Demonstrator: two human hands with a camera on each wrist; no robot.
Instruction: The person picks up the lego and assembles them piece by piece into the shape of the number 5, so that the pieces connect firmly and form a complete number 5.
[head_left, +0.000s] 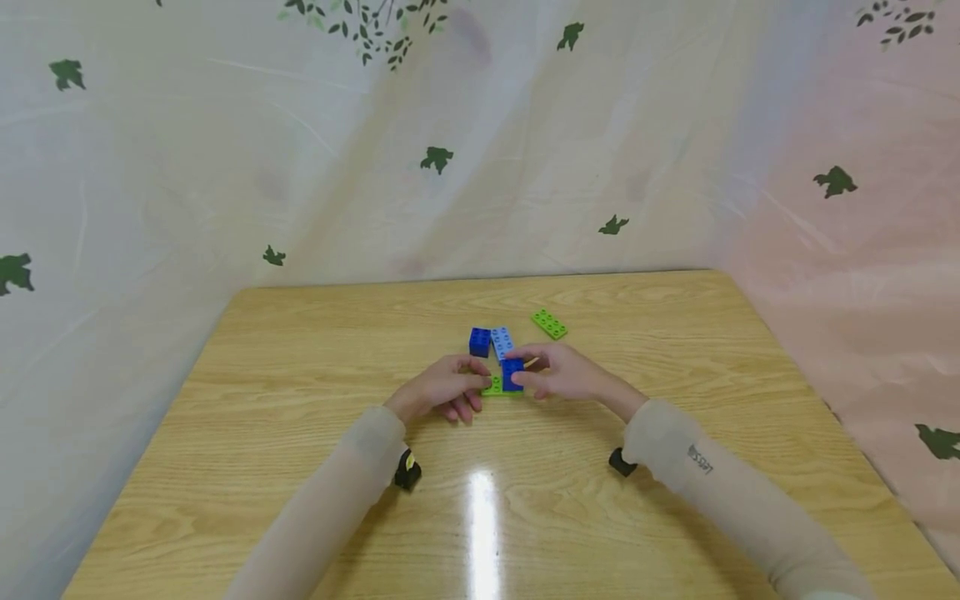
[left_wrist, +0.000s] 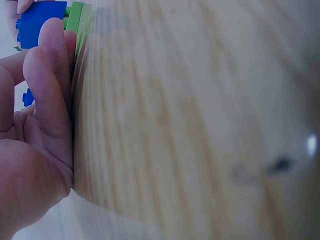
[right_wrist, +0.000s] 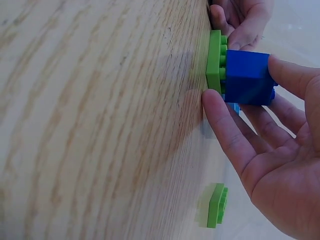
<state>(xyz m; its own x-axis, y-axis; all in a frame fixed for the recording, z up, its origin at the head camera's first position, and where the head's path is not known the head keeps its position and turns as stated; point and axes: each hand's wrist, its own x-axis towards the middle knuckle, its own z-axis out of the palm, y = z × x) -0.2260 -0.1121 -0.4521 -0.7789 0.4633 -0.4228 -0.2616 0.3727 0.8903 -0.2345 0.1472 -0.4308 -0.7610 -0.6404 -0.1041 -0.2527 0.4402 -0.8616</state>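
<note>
A dark blue brick (head_left: 512, 375) is pinched by my right hand (head_left: 562, 372) over a lime green studded plate (head_left: 496, 386) lying on the table. From the right wrist view, the blue brick (right_wrist: 247, 77) stands against the plate's (right_wrist: 214, 62) studs, and some studs still show between the two. One right fingertip (right_wrist: 212, 97) reaches down beside the plate's end. My left hand (head_left: 450, 385) grips the plate's left end with thumb and index finger; its other fingers (left_wrist: 47, 92) lie low by the tabletop.
Just behind the hands are a second dark blue brick (head_left: 480, 343) and a light blue studded plate (head_left: 501, 340), side by side. Another lime green plate (head_left: 550, 324) lies farther back to the right. The wooden table (head_left: 315, 350) meets a leaf-patterned cloth (head_left: 510, 208) behind it.
</note>
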